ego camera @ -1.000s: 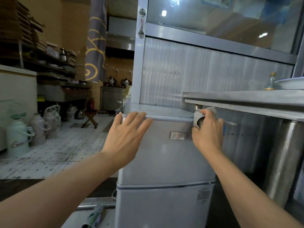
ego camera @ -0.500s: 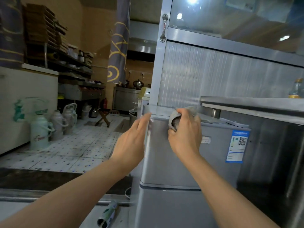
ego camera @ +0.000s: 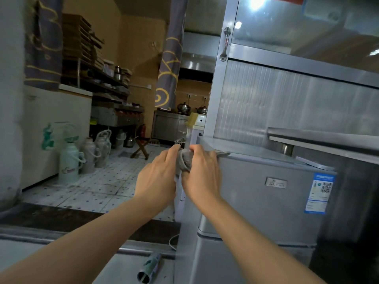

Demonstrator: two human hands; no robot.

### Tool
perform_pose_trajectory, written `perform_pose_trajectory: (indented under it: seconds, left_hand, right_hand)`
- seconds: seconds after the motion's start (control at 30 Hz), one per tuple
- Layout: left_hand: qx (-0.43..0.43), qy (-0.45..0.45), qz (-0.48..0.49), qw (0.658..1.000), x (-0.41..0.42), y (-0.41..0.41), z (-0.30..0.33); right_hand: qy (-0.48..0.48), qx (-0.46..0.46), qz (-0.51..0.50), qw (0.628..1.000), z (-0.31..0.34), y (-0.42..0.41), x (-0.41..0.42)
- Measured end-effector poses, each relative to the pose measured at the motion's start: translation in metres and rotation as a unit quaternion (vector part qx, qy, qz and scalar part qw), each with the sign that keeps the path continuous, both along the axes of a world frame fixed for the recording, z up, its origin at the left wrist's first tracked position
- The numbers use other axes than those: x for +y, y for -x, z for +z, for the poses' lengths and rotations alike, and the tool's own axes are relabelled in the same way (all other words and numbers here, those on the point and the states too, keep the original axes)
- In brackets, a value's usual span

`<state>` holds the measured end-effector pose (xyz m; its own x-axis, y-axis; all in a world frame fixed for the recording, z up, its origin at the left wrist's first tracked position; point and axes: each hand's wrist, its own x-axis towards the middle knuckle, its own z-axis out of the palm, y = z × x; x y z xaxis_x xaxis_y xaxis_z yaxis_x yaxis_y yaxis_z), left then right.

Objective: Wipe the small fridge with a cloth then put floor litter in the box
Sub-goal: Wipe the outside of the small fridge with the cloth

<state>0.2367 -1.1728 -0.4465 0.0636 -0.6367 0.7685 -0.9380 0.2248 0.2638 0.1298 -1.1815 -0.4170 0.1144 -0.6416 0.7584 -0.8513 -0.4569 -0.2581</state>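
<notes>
The small silver fridge (ego camera: 266, 201) stands at the right, with a logo plate and a blue sticker on its upper door. My right hand (ego camera: 202, 175) grips a bunched grey cloth (ego camera: 185, 160) against the fridge's top left front corner. My left hand (ego camera: 158, 179) lies flat with straight fingers on the fridge's left side, its fingertips touching the cloth. A crushed green and white can (ego camera: 149, 267) lies on the floor at the fridge's foot. No box shows in this view.
A tall metal cabinet (ego camera: 287, 95) rises behind the fridge, and a steel counter (ego camera: 328, 138) juts out at the right. Several thermos jugs (ego camera: 70, 162) stand on the tiled floor at the left. A white cable (ego camera: 172, 241) lies by the fridge's base.
My right hand has dragged the cloth leftward along the fridge's top front edge to the left corner. My left hand has slid off the top onto the fridge's left side. My view has swung left.
</notes>
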Motion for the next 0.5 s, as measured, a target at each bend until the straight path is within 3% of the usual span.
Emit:
perform_pose_trajectory:
  seconds: [0.3, 0.5]
  left_hand:
    - [-0.002, 0.013, -0.011, 1.0, 0.0, 0.008, 0.025]
    - [0.007, 0.002, -0.062, 0.998, -0.009, 0.035, 0.046]
  right_hand:
    - [0.099, -0.051, -0.032, 0.993, 0.05, 0.052, 0.016]
    - [0.024, -0.084, -0.046, 0.995, 0.093, 0.101, -0.012]
